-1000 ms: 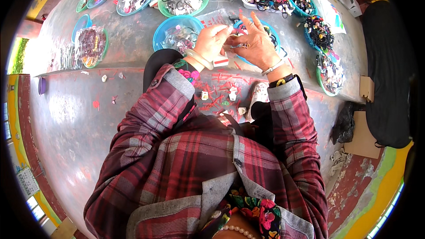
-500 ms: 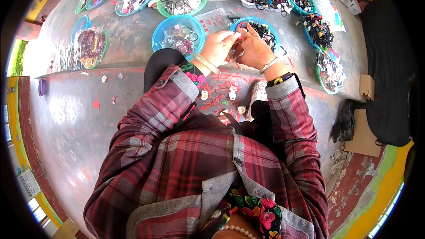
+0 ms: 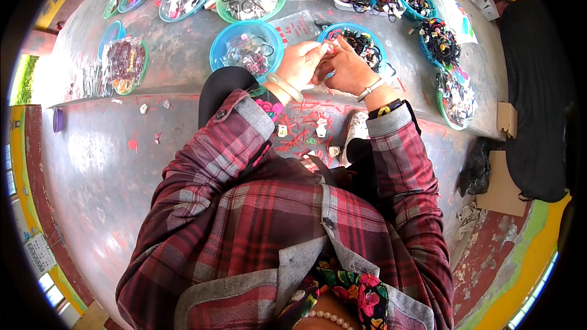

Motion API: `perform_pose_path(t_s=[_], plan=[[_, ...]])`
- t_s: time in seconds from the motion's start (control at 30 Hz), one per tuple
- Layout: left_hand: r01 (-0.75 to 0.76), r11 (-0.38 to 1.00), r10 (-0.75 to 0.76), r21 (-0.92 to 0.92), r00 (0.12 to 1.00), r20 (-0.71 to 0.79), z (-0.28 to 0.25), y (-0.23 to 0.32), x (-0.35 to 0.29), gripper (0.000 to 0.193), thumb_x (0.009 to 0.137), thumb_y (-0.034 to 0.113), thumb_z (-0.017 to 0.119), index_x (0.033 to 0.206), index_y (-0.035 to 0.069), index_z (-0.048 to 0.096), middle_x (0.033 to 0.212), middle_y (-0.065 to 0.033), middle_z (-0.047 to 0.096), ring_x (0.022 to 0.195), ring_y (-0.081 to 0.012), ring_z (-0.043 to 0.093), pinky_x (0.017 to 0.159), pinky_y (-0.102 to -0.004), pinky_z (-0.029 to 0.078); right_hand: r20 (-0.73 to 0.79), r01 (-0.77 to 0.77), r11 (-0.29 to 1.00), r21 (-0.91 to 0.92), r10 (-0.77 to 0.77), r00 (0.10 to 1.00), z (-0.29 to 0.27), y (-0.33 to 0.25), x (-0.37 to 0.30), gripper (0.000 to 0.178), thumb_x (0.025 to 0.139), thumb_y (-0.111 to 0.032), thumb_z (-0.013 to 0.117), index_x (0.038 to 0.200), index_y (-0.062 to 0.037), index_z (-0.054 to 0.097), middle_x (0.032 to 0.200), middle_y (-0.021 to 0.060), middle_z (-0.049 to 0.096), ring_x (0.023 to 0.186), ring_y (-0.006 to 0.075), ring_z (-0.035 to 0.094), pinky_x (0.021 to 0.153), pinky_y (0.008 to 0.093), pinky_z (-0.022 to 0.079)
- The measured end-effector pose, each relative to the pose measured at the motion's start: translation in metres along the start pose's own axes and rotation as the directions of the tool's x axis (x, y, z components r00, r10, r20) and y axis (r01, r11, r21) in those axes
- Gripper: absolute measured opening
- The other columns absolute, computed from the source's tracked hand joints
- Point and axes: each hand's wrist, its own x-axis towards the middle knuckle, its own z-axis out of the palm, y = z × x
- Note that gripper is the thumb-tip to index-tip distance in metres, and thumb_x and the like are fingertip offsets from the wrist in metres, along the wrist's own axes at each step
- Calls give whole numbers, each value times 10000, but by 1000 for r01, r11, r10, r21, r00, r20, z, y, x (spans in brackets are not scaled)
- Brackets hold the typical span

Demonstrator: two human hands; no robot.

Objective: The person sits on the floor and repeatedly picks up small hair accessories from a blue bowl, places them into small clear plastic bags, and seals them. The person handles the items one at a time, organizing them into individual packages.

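Note:
My left hand (image 3: 298, 65) and my right hand (image 3: 352, 73) meet at the fingertips. Both are closed in a pinch, around something small and pinkish that I cannot make out. Just left of them stands a blue plastic bowl (image 3: 215, 56) holding clear packets and hair ties (image 3: 254, 61). Partly behind my right hand is another blue bowl (image 3: 383, 55) with dark elastic hair ties (image 3: 364, 47) in it. A printed plastic bag (image 3: 296, 25) lies flat between the two bowls.
A green bowl (image 3: 284, 0) and a white tub (image 3: 337, 3) of black hair ties stand farther back. More filled bowls line the right, including a green-rimmed one (image 3: 441, 109). Red scraps (image 3: 299, 123) litter the lower level beside my shoe (image 3: 357, 127). Packets (image 3: 125, 61) lie left.
The fingers of my right hand have shifted and curled in slightly against the left fingertips. The bowls and my forearms stay where they were.

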Motion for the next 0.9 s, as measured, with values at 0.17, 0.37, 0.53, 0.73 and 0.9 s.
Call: perform_pose_path(t_s=[0.17,0.37,0.53,0.73,0.9], plan=[[28,998,-28,-59,1000,2,-4,-7,5,263,894,242,519,958,2,607,763,-43,621,541,-67,527,416,-201,416,-199,60,992,109,-37,979,4,11,-2,159,673,-245,601,797,-235,701,1007,16,637,1256,263,337,1080,446,117],[13,999,-12,-43,1000,24,-2,-4,3,269,896,244,513,953,-3,602,780,-60,623,607,-88,561,426,-207,429,-154,14,997,-81,-27,988,11,5,-1,177,650,-234,612,803,-232,701,1016,33,633,1230,264,367,1075,445,147],[82,988,-83,-129,997,-5,-6,-8,7,275,893,257,517,980,5,584,818,-53,629,683,-98,589,458,-201,440,-211,6,961,278,55,976,-17,-8,-10,322,595,-79,615,902,-143,687,1150,134,549,1186,284,428,1012,399,298],[150,889,-168,-433,986,-4,-12,-1,12,246,902,235,498,964,8,570,854,-65,625,691,-131,617,464,-221,477,-332,114,662,741,213,919,-16,12,-14,383,641,-9,576,998,-126,653,1098,181,576,1024,258,554,856,303,442],[108,927,-127,-360,992,-27,-18,-6,15,291,907,253,489,1038,-4,528,937,-93,614,780,-174,637,534,-219,498,-381,165,483,860,393,837,-10,10,-5,358,680,-33,631,1036,-29,592,1001,161,610,940,200,579,802,289,461]])
